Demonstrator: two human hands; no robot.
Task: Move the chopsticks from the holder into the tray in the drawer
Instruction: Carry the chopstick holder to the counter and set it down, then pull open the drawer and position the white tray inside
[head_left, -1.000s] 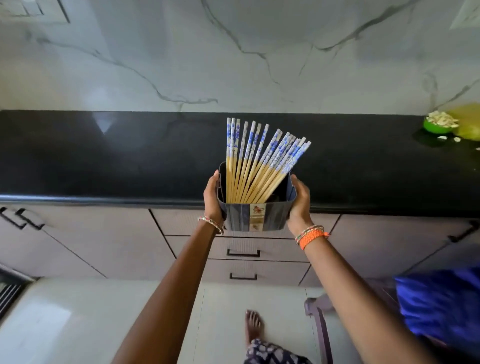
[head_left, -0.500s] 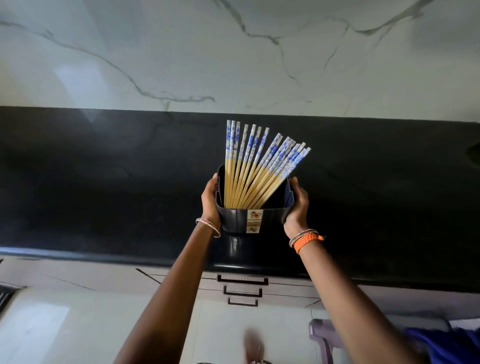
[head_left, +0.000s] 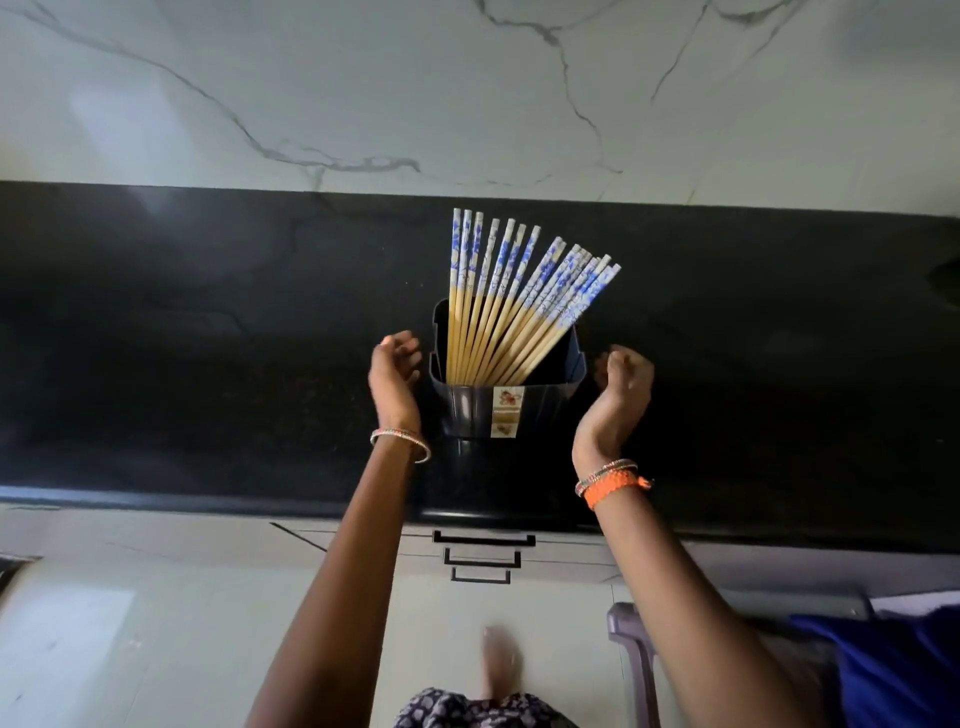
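Note:
A dark square holder (head_left: 467, 410) with a small sticker stands on the black counter (head_left: 208, 364). Several wooden chopsticks (head_left: 511, 296) with blue-and-white tops fan out of it, leaning right. My left hand (head_left: 393, 374) hovers just left of the holder, fingers curled and holding nothing. My right hand (head_left: 621, 387) is a little right of the holder, also off it, fingers loosely curled. Three closed drawers with black handles (head_left: 483, 540) sit below the counter edge; no tray shows.
A white marble wall (head_left: 467, 93) backs the counter. A dark chair (head_left: 631, 644) with blue cloth (head_left: 893, 670) stands at the lower right. My foot (head_left: 498, 665) is on the pale floor.
The holder was carried forward and set down on the counter. Both hands have let go of its sides and pulled slightly away.

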